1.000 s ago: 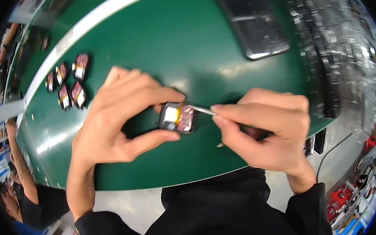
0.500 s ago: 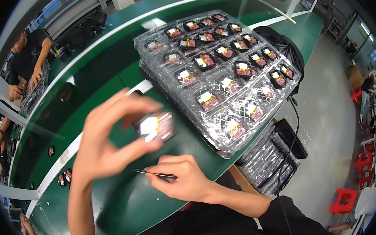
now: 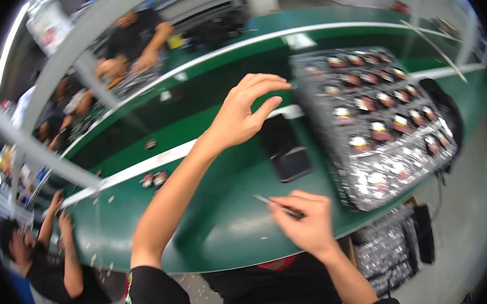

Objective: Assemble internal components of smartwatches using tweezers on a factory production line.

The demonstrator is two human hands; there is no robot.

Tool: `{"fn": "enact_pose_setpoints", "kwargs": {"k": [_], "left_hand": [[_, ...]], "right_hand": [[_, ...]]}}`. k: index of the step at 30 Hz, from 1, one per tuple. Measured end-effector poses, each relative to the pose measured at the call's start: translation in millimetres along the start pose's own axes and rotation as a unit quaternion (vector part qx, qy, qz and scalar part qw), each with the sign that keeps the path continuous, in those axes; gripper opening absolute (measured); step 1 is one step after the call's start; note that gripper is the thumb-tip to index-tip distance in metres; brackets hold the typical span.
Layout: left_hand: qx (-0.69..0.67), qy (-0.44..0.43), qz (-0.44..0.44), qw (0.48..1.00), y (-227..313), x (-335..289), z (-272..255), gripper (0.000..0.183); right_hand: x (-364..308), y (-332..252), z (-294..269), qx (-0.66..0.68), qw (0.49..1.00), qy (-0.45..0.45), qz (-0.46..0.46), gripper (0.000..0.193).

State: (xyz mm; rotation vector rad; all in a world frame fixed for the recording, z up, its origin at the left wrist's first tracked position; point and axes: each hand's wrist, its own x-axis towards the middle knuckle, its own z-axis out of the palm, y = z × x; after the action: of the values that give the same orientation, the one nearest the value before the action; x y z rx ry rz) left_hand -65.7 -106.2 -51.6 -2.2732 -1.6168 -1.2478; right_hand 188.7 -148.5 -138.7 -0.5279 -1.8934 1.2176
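My left hand [image 3: 241, 113] is raised over the green table, its thumb and fingers apart with nothing between them. Its fingertips point at the left edge of a stack of clear plastic trays [image 3: 336, 164]. Small black parts with white and yellow labels and reddish areas sit in rows in the top tray's pockets. Low over the table, my right hand [image 3: 310, 218] grips thin dark tweezers [image 3: 279, 205] whose tips point left. A flat black slab like a phone [image 3: 292, 162] lies between my left hand and the tray stack.
Two or so small parts [image 3: 154, 179] lie by the conveyor's white rail [image 3: 169, 154]; another part [image 3: 150, 144] is on the green belt. Under the table at right stands a box of clear trays [image 3: 385, 249]. Co-workers sit across the line and at far left.
The small labelled part that my left hand held is out of it, and that hand has opened. The view has swung left. My right hand still holds the tweezers.
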Motion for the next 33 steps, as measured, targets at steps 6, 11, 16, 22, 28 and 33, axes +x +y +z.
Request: {"fn": "enact_pose_setpoints", "kwargs": {"k": [6,11,16,22,28,33], "left_hand": [[0.384,-0.163,-0.281,0.864,-104,-170,-150,0.033],[0.333,-0.1,-0.405,0.846,-102,-234,-200,0.04],[0.12,-0.072,-0.245,0.959,-50,-193,-146,0.053],[-0.058,-0.232,-0.176,0.955,61,-176,-66,0.077],[-0.064,-0.16,-0.161,0.972,70,-190,-63,0.088],[0.055,-0.143,-0.193,0.969,81,-192,-45,0.073]], "right_hand": [[0,-3,4,0.014,0.999,-0.021,-0.022,0.014],[1,-2,6,-0.011,0.999,-0.025,-0.037,0.013],[1,0,7,-0.025,1.0,-0.017,0.009,0.014],[3,-1,7,-0.02,0.999,-0.025,0.038,0.016],[5,-2,6,-0.011,0.998,-0.053,0.041,0.018],[10,-5,5,-0.031,0.994,-0.09,0.053,0.016]]}}
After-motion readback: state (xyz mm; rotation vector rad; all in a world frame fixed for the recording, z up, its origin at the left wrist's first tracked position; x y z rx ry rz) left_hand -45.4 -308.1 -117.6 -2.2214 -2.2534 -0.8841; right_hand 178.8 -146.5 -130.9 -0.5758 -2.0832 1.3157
